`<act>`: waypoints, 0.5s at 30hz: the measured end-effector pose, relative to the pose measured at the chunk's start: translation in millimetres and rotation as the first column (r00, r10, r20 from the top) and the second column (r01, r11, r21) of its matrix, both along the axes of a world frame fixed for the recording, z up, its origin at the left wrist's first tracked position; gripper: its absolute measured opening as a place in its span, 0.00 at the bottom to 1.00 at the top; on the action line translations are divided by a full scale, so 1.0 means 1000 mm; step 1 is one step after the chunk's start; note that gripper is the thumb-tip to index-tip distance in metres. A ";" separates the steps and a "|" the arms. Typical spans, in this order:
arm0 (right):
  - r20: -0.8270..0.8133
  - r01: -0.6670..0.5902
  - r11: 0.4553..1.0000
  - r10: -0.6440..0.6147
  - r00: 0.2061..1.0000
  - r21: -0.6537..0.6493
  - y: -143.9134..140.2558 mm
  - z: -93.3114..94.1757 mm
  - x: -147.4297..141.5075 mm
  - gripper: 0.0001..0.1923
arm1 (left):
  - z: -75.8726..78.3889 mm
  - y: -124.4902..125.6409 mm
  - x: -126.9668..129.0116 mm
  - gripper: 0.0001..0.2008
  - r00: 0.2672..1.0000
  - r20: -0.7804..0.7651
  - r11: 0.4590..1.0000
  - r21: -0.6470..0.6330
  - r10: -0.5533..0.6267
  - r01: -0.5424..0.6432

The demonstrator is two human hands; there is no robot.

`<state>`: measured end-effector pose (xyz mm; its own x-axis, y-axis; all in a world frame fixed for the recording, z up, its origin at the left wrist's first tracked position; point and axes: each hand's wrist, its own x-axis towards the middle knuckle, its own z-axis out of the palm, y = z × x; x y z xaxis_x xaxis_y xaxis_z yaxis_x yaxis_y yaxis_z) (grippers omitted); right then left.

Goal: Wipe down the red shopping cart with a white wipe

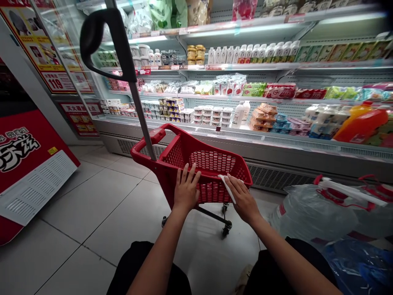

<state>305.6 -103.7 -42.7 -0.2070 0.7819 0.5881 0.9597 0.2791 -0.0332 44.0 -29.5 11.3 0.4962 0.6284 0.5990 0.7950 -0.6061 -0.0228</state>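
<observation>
A red plastic shopping cart [211,153] with lattice sides and a tall dark pull handle [129,61] stands on the floor in front of me. My left hand [186,190] rests on the near side of its basket, fingers spread and nothing held. Farther right along that same side, my right hand [241,194] presses a folded white cloth [227,188] against the basket near its rim. Most of the cloth is hidden under the palm and fingers. No goods show inside the basket.
A lit refrigerated shelf [199,127] with bottles, tubs and packs runs behind the cart. Large plastic-wrapped water jugs [307,209] stand close on the right. On the left is a red and white freezer cabinet [33,164]. Pale floor tiles [101,229] lie between.
</observation>
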 end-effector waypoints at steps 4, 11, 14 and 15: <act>-0.043 0.056 0.998 -0.055 0.998 0.021 0.000 -0.004 0.018 0.39 | -0.001 0.002 0.004 0.35 1.000 0.019 1.000 -0.013 -0.015 0.016; -0.038 -0.037 0.999 0.037 0.999 0.001 0.031 0.010 -0.062 0.44 | -0.002 0.008 0.007 0.34 0.998 0.033 0.998 -0.044 -0.045 0.046; -0.060 -0.102 0.995 0.101 0.993 -0.017 0.041 0.022 -0.090 0.44 | -0.002 0.010 0.005 0.35 0.998 0.047 0.999 -0.038 -0.035 0.037; -0.064 -0.123 0.992 0.122 0.991 -0.021 0.042 0.025 -0.091 0.44 | -0.002 0.010 0.004 0.35 0.998 0.048 0.999 -0.036 -0.030 0.032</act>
